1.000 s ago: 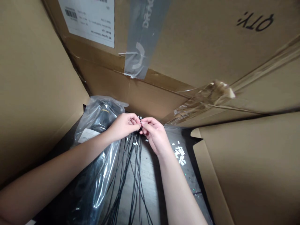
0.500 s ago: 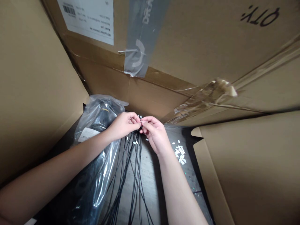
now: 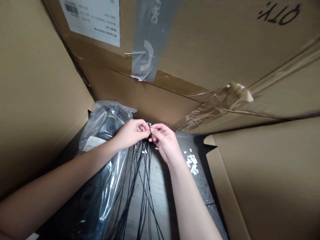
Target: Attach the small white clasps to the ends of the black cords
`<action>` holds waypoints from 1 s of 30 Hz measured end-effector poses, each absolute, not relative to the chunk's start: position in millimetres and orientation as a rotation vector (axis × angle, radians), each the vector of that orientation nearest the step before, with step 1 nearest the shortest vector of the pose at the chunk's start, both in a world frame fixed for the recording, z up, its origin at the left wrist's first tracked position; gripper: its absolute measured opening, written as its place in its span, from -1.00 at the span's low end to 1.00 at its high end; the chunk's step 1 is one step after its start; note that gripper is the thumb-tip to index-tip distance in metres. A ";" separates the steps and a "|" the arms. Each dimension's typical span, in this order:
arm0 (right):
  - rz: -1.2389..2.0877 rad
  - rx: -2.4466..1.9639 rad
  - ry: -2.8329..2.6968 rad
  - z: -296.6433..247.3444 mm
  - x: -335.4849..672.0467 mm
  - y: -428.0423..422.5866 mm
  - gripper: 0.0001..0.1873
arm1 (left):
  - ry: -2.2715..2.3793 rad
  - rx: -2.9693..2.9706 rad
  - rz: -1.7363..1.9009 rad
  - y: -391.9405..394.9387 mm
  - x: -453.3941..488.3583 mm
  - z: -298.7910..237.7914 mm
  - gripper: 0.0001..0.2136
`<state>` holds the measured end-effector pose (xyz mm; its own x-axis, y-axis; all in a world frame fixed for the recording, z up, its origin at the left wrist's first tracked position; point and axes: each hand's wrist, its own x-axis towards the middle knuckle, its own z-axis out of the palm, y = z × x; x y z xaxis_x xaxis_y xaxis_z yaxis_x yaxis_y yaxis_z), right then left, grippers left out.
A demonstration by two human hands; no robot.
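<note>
My left hand (image 3: pixel 131 135) and my right hand (image 3: pixel 165 143) meet at their fingertips, pinching the top of a bundle of thin black cables (image 3: pixel 142 180). The cables hang down from there and fan out over the surface below. Small black and white pieces show at the pinch (image 3: pixel 149 125), mostly hidden by my fingers. A few small white bits (image 3: pixel 143 152) lie just under my hands, and a scattered heap of them (image 3: pixel 192 163) lies to the right of my right wrist.
A clear plastic bag (image 3: pixel 105 130) wrapping a dark object lies under my left forearm. Large cardboard flaps (image 3: pixel 262 176) surround the work area on the sides and above, with grey tape (image 3: pixel 146 43) and a white label (image 3: pixel 90 20) on the cardboard.
The cardboard and tape have shifted slightly upward in view. My hands stay pinched together at the cable ends.
</note>
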<state>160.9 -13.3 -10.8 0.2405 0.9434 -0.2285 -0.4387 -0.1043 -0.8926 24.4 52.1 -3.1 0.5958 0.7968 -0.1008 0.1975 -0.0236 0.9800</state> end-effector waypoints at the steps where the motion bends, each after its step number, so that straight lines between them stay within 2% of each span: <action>1: 1.286 -1.127 -0.599 -11.0 161.0 -13.4 -0.80 | 0.865 1.560 0.588 52.0 24.5 -3.0 -0.93; 30: 1.291 -1.140 -0.611 -11.5 160.7 -13.1 -0.80 | 0.873 1.563 0.583 51.3 24.1 -1.4 -0.94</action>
<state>160.7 -13.1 -11.5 0.2336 0.9450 -0.2291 -0.4218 -0.1138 -0.8995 24.1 51.3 -1.4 0.5938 0.7977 -0.1054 0.2080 -0.0256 0.9778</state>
